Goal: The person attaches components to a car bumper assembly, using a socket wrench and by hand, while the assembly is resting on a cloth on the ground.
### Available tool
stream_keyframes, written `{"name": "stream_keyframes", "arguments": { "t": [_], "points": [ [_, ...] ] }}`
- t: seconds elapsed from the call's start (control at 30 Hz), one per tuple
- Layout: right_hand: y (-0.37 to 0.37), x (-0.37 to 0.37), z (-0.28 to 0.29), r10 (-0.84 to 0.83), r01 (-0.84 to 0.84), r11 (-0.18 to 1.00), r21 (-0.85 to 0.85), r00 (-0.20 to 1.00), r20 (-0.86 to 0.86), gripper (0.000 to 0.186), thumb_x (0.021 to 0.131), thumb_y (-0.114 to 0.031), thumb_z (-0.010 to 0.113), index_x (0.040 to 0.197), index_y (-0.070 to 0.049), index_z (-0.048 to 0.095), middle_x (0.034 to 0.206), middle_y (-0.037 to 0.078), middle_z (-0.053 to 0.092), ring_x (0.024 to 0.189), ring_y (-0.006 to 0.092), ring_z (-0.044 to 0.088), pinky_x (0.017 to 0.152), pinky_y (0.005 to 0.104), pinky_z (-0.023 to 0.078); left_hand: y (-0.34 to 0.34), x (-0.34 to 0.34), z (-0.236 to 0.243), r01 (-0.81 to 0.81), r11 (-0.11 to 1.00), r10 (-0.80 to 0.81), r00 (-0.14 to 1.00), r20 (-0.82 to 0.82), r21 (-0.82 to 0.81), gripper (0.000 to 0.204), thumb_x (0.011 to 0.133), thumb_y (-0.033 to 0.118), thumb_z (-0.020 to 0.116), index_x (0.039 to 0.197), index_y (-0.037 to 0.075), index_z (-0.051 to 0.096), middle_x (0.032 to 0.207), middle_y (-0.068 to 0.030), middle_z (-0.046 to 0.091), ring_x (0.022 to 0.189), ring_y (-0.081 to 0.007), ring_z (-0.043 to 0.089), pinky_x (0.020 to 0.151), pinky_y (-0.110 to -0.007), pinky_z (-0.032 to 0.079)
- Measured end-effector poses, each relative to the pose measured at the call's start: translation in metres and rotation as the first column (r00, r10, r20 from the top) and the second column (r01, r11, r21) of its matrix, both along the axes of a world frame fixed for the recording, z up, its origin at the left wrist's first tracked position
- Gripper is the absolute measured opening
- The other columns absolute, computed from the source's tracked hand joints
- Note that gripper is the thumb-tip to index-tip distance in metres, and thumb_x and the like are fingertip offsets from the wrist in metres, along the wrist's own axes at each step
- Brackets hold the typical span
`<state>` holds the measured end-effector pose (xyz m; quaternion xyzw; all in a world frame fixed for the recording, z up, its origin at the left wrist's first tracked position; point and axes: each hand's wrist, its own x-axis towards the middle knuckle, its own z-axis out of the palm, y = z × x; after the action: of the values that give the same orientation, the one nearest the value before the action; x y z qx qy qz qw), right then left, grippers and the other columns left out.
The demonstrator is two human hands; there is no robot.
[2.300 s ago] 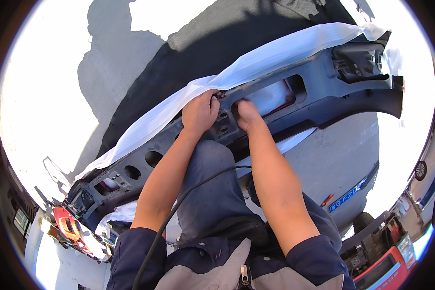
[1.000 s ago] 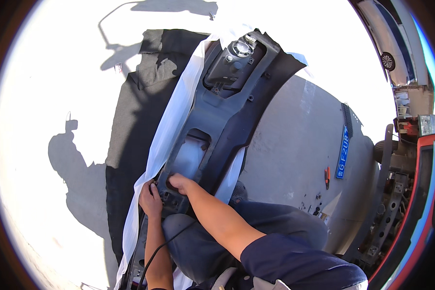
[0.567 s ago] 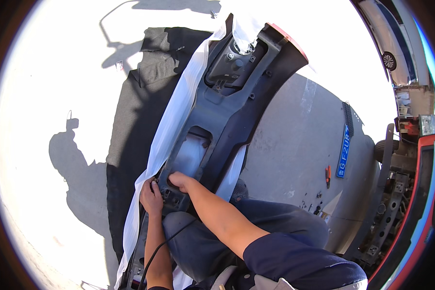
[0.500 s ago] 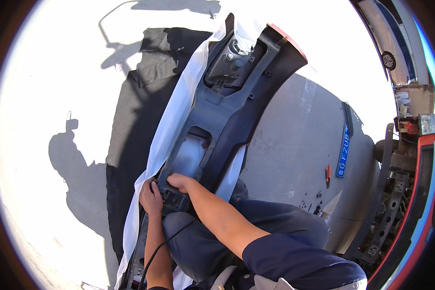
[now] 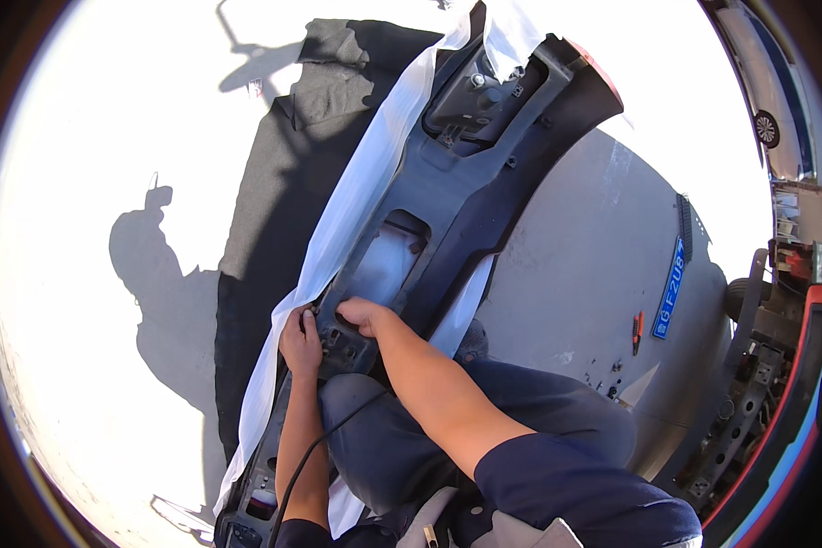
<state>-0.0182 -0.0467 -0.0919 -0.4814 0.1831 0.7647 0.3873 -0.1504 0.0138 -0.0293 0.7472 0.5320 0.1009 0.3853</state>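
Note:
A long dark car bumper (image 5: 426,187) with a red outer face lies inner side up, slanting away from me. My left hand (image 5: 301,342) is closed at its left edge, thumb on top, the other fingers partly hidden. Closed in a fist-like curl, my right hand (image 5: 363,316) rests beside the bumper's middle opening. Its fingertips are out of sight, so whatever they grip cannot be made out. White foam sheeting (image 5: 352,196) runs along the bumper's left side and shows through the opening.
Black cloth (image 5: 269,183) is spread left of the bumper. On the floor to the right are a blue license plate (image 5: 669,288), an orange-handled tool (image 5: 637,333) and several small parts. A partly stripped red vehicle (image 5: 817,365) stands at the right. A black cable (image 5: 324,438) crosses my left forearm.
The whole view has shifted, so the bumper and floor items appear farther right. Both hands keep about the same spots on the bumper.

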Motion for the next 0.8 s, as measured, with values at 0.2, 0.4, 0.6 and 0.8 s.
{"name": "stream_keyframes", "arguments": {
  "t": [0.2,0.4,0.6,0.8],
  "points": [
    [-0.005,-0.001,0.000,0.017,-0.016,1.000,0.026,1.000,-0.006,0.029,0.088,-0.014,0.063,0.110,0.004,0.065,0.103,0.020,0.070,0.085,0.0347,0.069,0.075,0.0487,0.057,0.009,-0.009,-0.023,-0.025,0.978,0.042,0.996,0.080,-0.206,0.026,0.098,0.026,0.056,0.104,0.004,0.068,0.092,-0.0138,0.071,0.087,-0.0275,0.067,0.081,-0.035,0.049],
    [-0.002,0.005,0.002,-0.003,0.003,1.000,-0.018,1.000,0.020,0.033,0.091,-0.015,0.055,0.116,0.005,0.061,0.108,0.020,0.068,0.091,0.0351,0.069,0.079,0.0478,0.056,0.006,-0.003,-0.017,-0.036,0.977,0.058,0.993,0.101,-0.210,0.024,0.098,0.023,0.057,0.103,0.003,0.068,0.090,-0.0123,0.071,0.086,-0.0255,0.067,0.081,-0.034,0.049],
    [-0.002,0.004,0.006,0.086,-0.085,0.996,-0.026,0.995,0.059,0.032,0.092,-0.019,0.057,0.115,0.003,0.064,0.108,0.016,0.069,0.094,0.0310,0.068,0.084,0.0440,0.055,0.007,-0.007,-0.019,-0.038,0.987,0.048,0.997,0.061,-0.158,0.024,0.097,0.023,0.056,0.103,0.003,0.068,0.093,-0.0140,0.071,0.087,-0.0284,0.068,0.081,-0.035,0.049],
    [-0.004,0.007,0.007,0.018,-0.018,0.999,-0.031,1.000,0.013,0.030,0.088,-0.015,0.060,0.111,0.005,0.065,0.106,0.021,0.069,0.093,0.0362,0.069,0.081,0.0463,0.056,0.009,-0.007,-0.021,-0.026,0.983,0.035,0.998,0.047,-0.184,0.029,0.096,0.028,0.059,0.103,0.002,0.069,0.091,-0.0141,0.071,0.085,-0.0275,0.067,0.080,-0.035,0.049]
  ]
}}
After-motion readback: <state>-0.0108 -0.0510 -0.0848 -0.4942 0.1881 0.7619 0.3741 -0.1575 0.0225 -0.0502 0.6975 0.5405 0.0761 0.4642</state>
